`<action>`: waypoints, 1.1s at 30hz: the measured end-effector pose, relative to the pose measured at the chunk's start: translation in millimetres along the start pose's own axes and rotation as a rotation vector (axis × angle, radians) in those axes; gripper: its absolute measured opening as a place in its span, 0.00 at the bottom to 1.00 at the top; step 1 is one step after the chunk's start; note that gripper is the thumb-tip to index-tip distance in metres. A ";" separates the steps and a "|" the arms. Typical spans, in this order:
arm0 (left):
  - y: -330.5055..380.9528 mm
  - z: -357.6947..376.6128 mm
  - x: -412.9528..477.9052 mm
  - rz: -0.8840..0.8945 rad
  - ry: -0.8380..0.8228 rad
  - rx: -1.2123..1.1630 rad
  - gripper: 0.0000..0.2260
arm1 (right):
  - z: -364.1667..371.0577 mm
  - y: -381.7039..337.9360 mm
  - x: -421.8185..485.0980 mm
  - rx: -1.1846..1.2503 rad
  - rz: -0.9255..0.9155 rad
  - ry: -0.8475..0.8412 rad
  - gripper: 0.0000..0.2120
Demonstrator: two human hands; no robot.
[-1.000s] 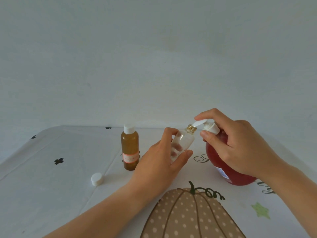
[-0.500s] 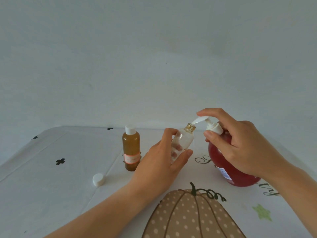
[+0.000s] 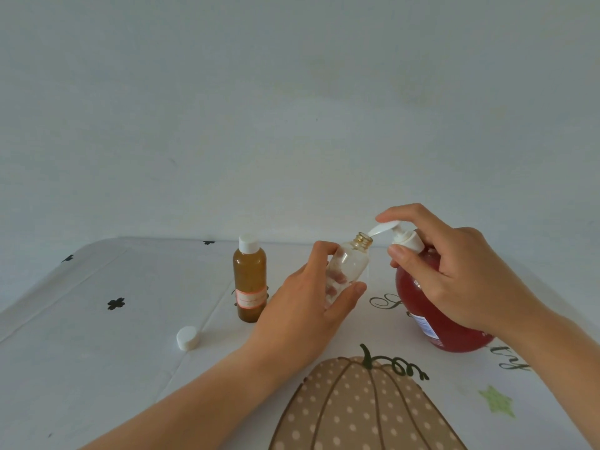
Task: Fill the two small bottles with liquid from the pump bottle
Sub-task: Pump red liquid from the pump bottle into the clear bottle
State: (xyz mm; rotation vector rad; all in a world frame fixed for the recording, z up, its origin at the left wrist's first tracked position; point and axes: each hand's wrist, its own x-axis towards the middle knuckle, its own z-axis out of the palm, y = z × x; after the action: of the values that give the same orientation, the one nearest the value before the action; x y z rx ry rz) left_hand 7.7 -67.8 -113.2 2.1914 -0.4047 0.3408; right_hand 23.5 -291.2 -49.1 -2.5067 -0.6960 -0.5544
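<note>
My left hand (image 3: 302, 313) grips a small clear bottle (image 3: 352, 264), tilted, with its gold-threaded open mouth right under the pump's spout. The bottle looks almost empty. My right hand (image 3: 448, 271) is curled over the white pump head (image 3: 394, 233) of the red pump bottle (image 3: 431, 319), index finger on top of the nozzle, thumb against the collar. The pump head stands raised. A second small bottle (image 3: 249, 280), filled with amber liquid and closed with a white cap, stands upright to the left. A loose white cap (image 3: 187, 338) lies on the table further left.
The table (image 3: 97, 368) wears a white cloth printed with black clovers, script lettering, a green star and a large dotted pumpkin (image 3: 357, 410) at the near edge. A plain wall rises behind the table.
The pump head has risen from its pressed-down position and my right index finger has lifted with it. My left hand keeps the clear bottle at the spout.
</note>
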 end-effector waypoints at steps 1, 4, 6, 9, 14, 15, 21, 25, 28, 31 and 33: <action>-0.1 0.3 -0.1 -0.001 -0.005 0.002 0.18 | 0.5 -0.2 0.1 -0.002 -0.002 0.002 0.15; -0.1 0.0 -0.4 0.001 -0.007 -0.012 0.17 | 0.5 0.7 0.2 0.003 0.006 0.005 0.16; 0.2 -0.6 -0.5 0.000 -0.008 -0.015 0.17 | -0.7 1.3 0.3 0.008 0.011 0.004 0.19; 0.4 -1.0 -0.2 -0.002 -0.010 -0.002 0.18 | -1.7 0.4 0.0 0.010 0.004 -0.008 0.21; 0.4 -1.5 0.2 0.000 -0.010 -0.008 0.17 | -1.6 0.1 -0.1 0.006 0.000 -0.023 0.22; 0.3 -1.6 0.4 0.000 -0.009 -0.012 0.17 | -1.4 0.0 0.1 0.006 0.000 -0.024 0.21; 1.0 -1.8 0.1 0.004 -0.004 -0.020 0.17 | -1.5 0.0 0.5 0.012 -0.006 -0.028 0.21; 2.1 -1.7 -0.1 0.003 0.007 -0.029 0.16 | -1.2 0.1 0.1 0.007 -0.011 -0.033 0.21; 2.3 -1.7 -0.5 0.001 0.002 -0.024 0.16 | -0.2 0.9 -0.1 0.005 -0.006 -0.012 0.18; 2.2 -0.2 -0.7 0.011 -0.015 0.002 0.19 | 0.7 1.3 0.0 0.001 -0.004 0.003 0.14; 2.1 0.0 -0.8 0.014 -0.019 0.004 0.19 | 0.2 1.8 0.2 0.000 0.000 -0.005 0.15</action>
State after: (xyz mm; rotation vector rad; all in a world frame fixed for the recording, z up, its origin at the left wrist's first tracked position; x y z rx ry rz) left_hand 6.1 -68.8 -112.0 2.1975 -0.4298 0.3291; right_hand 24.7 -292.4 -49.8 -2.5088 -0.6982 -0.5490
